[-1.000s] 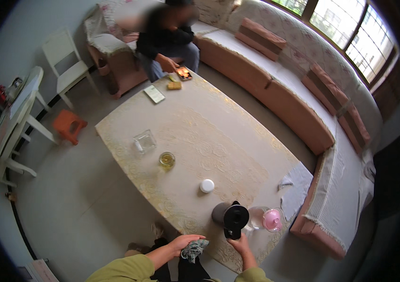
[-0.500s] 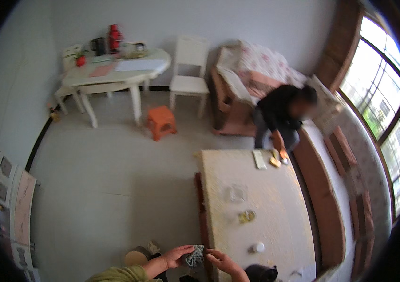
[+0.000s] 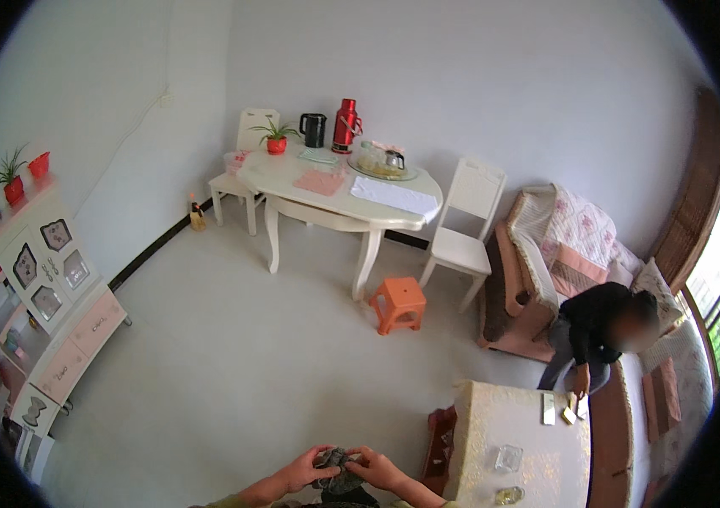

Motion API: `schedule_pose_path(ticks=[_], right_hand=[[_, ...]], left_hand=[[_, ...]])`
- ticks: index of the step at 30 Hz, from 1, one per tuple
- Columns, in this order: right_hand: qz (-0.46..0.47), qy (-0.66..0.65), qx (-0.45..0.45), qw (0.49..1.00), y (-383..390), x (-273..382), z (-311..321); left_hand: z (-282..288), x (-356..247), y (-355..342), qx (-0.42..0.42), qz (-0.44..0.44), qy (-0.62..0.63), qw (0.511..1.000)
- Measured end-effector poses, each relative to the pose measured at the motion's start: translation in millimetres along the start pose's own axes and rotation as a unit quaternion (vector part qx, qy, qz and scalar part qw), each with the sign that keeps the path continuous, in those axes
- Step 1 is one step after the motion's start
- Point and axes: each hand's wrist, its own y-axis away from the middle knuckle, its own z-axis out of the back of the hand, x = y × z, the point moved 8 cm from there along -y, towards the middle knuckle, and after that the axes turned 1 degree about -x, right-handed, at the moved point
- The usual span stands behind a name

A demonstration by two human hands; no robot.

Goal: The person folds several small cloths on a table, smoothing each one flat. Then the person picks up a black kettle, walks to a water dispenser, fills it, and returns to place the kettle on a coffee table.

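Observation:
A crumpled grey-green piece (image 3: 332, 460) that looks knitted is between my two hands at the lower middle. My left hand (image 3: 299, 469) is closed around its left side. From the other side my right hand (image 3: 374, 468) pinches it with thumb and fingers. Dark cloth shows just beneath it. I cannot make out a needle or hook.
Right of my hands stands a coffee table (image 3: 482, 423) bearing a clear glass dish (image 3: 509, 458). A person in black (image 3: 588, 326) leans over its far end, a hand by small items. An orange stool (image 3: 399, 306), a white table (image 3: 284, 182) and a cabinet (image 3: 63, 339) stand farther off.
The view has swung left and up, so more of the cabinet and wall shows. My right hand has come in from beside the knitted piece and now grips it too.

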Motion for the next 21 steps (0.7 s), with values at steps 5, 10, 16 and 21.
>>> schedule_pose_path(ticks=[5,10,16,21], right_hand=[[0.005,0.058,0.056,0.997,-93.4,44.8,14.0],[0.116,0.161,0.116,0.973,-217.9,88.3,21.6],[0.160,0.088,0.111,0.977,-336.6,196.2,56.4],[0.158,-0.189,0.103,0.964,-442.3,240.8,69.3]], left_hand=[[104.1,-61.2,-36.1,-0.130,-0.065,-0.168,0.975],[204.4,-139.9,-82.0,-0.210,-0.081,0.255,0.940],[279.2,-270.0,-103.6,-0.220,-0.164,0.207,0.939],[371.4,-348.4,-118.5,-0.221,-0.323,-0.313,0.865]])
